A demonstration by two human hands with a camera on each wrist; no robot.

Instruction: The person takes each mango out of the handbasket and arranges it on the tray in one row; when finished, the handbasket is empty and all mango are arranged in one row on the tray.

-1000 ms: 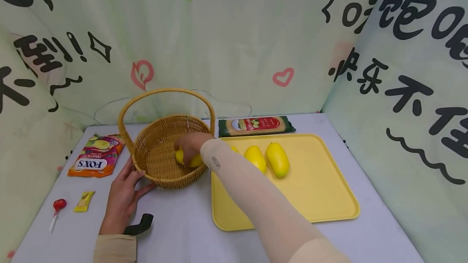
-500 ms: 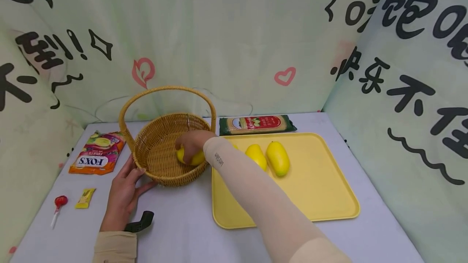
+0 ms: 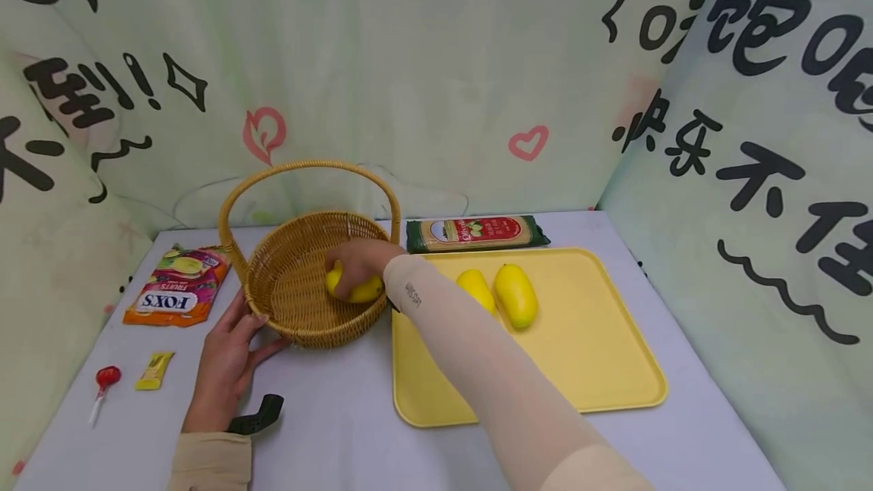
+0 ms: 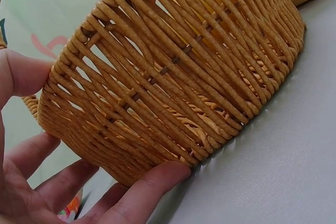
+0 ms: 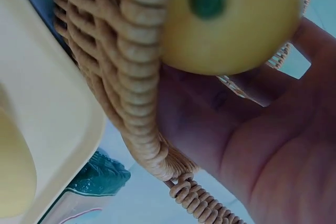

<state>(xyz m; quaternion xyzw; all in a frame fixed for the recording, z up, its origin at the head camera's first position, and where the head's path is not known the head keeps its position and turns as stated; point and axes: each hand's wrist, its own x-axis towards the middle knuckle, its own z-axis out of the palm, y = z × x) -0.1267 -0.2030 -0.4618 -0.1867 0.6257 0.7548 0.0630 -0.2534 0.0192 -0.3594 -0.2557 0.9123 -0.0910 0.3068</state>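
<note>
A round wicker basket [image 3: 289, 283] with a tall arched handle stands at the table's back left. Inside its right side, my right hand [image 3: 360, 260] curls round a yellow mango [image 3: 368, 292]; the mango's green stem end shows close up in the right wrist view. My left hand [image 3: 225, 370] holds the basket's near left side, its digits spread between the rim and the base of the woven wall [image 4: 157, 77]. Two more mangoes, one upright [image 3: 516, 296] and one partly behind my right sleeve [image 3: 477, 289], lie on a yellow tray [image 3: 580, 354].
Behind the tray lies a long green-and-red packet [image 3: 477, 233]. Left of the basket are an orange FOX'S candy bag [image 3: 179, 286], a small yellow wrapped sweet [image 3: 154, 371] and a red lollipop [image 3: 105, 385]. Printed curtains [image 3: 423, 97] enclose the table.
My right hand has shifted slightly to the right over the mango, and more of the fruit shows. The left hand stays in place on the basket.
</note>
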